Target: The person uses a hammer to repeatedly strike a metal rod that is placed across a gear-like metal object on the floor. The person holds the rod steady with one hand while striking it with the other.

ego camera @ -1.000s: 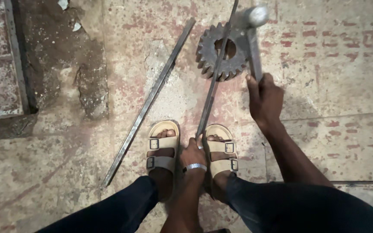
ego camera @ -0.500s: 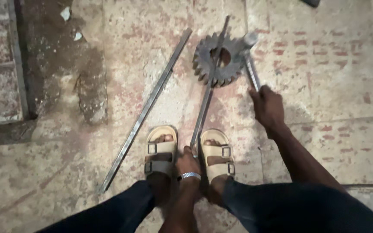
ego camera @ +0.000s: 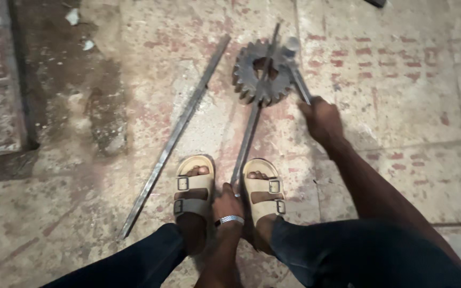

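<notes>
Left hand, bottom centre, closed on thin grey steel rod lying across toothed steel gear wheel, upper centre. Right hand fisted round metal hammer. Risk: a glancing blow could kick rod toward sandalled feet.

Flat steel bar runs from 6 toward 12 o'clock across toothed gear wheel, lying flat on floor. Short metal tool touches gear's 3 o'clock edge.

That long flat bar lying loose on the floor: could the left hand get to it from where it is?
Probably yes. The loose bar lies bare beside the left sandal, nothing covering it. But the left hand is gripping the rod between the feet and would have to let go first.
</notes>
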